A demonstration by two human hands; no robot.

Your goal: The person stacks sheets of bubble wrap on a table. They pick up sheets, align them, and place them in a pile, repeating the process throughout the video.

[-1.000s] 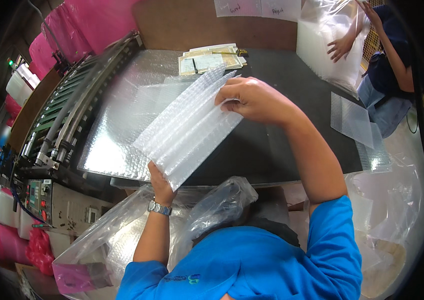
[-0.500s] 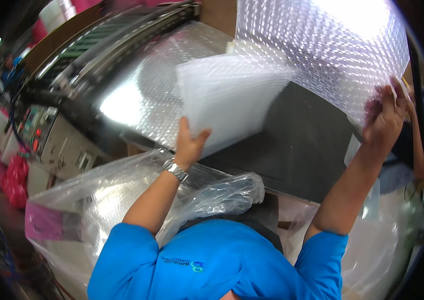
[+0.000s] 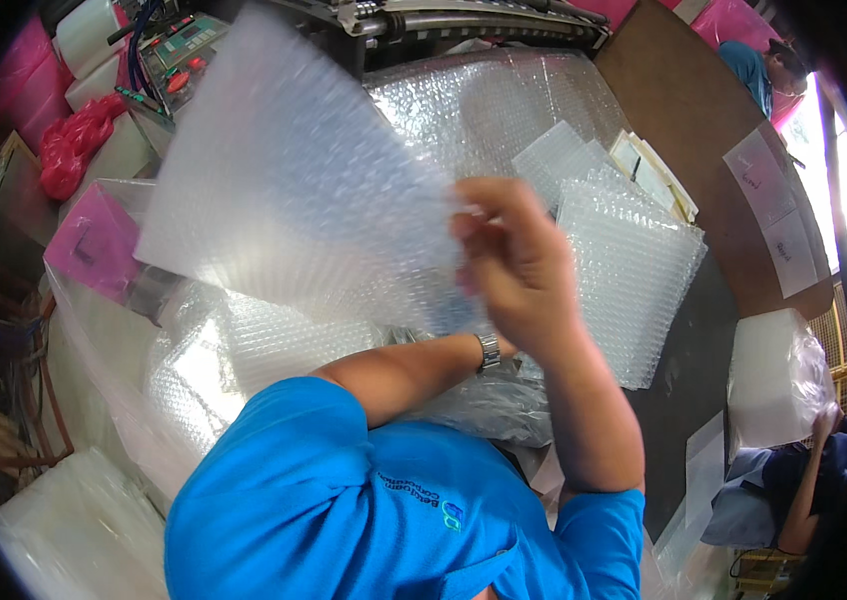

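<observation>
My right hand (image 3: 521, 265) is closed on one edge of a clear bubble wrap sheet (image 3: 294, 180), pinching it between thumb and fingers. The sheet is held up, blurred by motion, and stretches away to the left. My left forearm crosses below it, and only a sliver of my left hand (image 3: 508, 347) shows past the metal watch; its fingers are hidden behind my right wrist. Flat bubble wrap pieces (image 3: 629, 285) lie beyond my right hand on the dark table surface (image 3: 689, 370). Nearer me, an open clear plastic bag (image 3: 104, 310) holds bubble wrap (image 3: 279, 340).
A roller machine (image 3: 474, 22) with a shiny bubble wrap web (image 3: 504, 100) stands at the back. Its control box (image 3: 189, 60) is far left. A brown board (image 3: 704, 110) rises at the back right. Another person's arm (image 3: 809, 490) rests by a wrapped white bundle (image 3: 774, 375) at right.
My view has turned left. My right hand has swung the bubble wrap sheet leftward over the bag. My left hand has come off the white sheet and now sits behind my right wrist.
</observation>
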